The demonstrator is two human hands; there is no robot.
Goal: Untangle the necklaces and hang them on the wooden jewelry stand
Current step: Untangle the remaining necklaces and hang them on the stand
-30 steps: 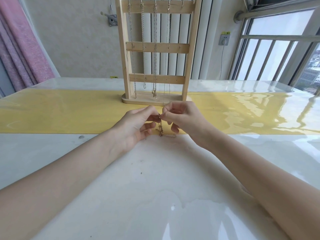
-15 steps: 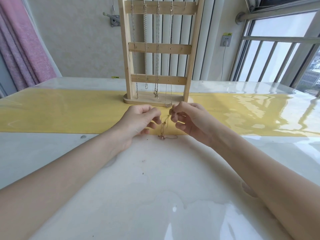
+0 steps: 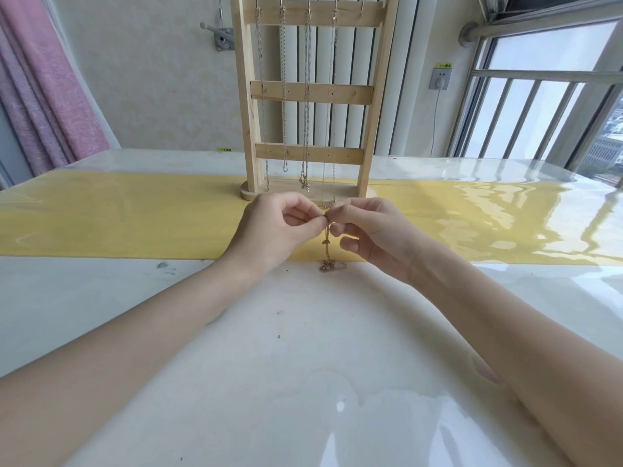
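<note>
A thin gold necklace point(image 3: 327, 251) hangs from my fingertips down to the table, its lower end bunched in a small tangle at the yellow strip's near edge. My left hand point(image 3: 276, 230) and my right hand point(image 3: 367, 235) meet fingertip to fingertip, both pinching the chain's top. Just behind them stands the wooden jewelry stand point(image 3: 308, 92), with several chains hanging from hooks on its top bar. The rightmost hook is bare.
A glossy white table point(image 3: 303, 365) carries a yellow strip point(image 3: 118, 217) across its middle. Pink curtains point(image 3: 43, 89) hang at the far left. A radiator stands behind the stand, and windows with bars point(image 3: 539, 96) fill the right.
My hands have come together again and risen slightly, lifting the chain so that more of it hangs straight. The view has tilted up, showing the stand's hooks.
</note>
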